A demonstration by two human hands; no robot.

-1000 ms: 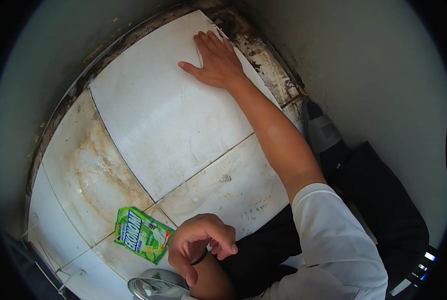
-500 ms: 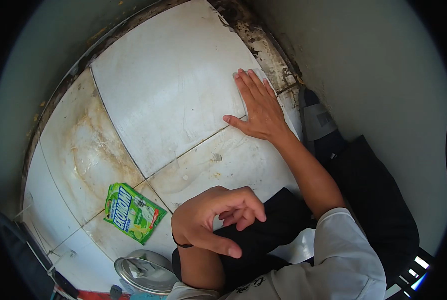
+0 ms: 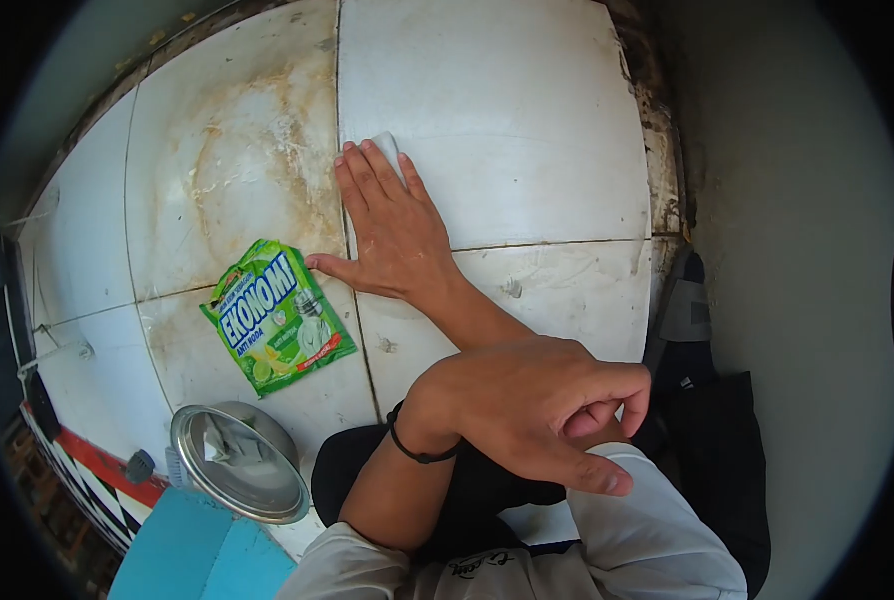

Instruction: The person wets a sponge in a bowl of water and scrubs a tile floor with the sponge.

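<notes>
My right hand (image 3: pixel 397 235) lies flat on the floor tiles, fingers stretched over a small whitish pad or cloth (image 3: pixel 386 150) that shows at the fingertips. Its thumb tip is close to a green EKONOMI packet (image 3: pixel 285 318) on the tiles. My left hand (image 3: pixel 542 410), with a dark band at the wrist, hovers over my right forearm. Its fingers are loosely bent, the thumb stands apart, and nothing shows in it.
A round metal bowl (image 3: pixel 285 470) with water and something pale inside stands at the lower left, near a turquoise surface (image 3: pixel 182 550). Brown stains mark one tile (image 3: pixel 257 150). A grey wall (image 3: pixel 787 300) rises at the right, beside a dark shoe (image 3: pixel 689 310).
My right hand has swept from the far tile, first towards the right edge, then left to near the packet. My left hand has moved right, across my right forearm. The view has shifted too.
</notes>
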